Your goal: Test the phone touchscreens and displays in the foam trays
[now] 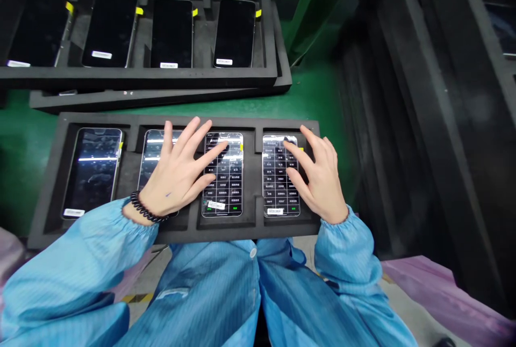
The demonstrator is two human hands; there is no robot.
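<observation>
A black foam tray point(161, 117) lies in front of me with smartphones in its compartments. My left hand point(177, 167) is spread, its index finger over the top of the lit phone point(223, 186) in the third compartment. That screen shows a grid of cells with text. Part of the second phone point(151, 145) is hidden under this hand. Over the rightmost lit phone point(278, 183), with a similar grid, my right hand point(320, 170) has its index finger and thumb at the screen, fingers apart. The leftmost phone point(94, 172) has a dark, reflecting screen.
Behind, a second foam tray point(173, 76) holds several dark phones with yellow tabs, stacked askew on another tray point(226, 94). A green post point(322, 3) rises at the back. Tall dark stacks point(419, 121) stand on the right. The table surface point(310, 100) is green.
</observation>
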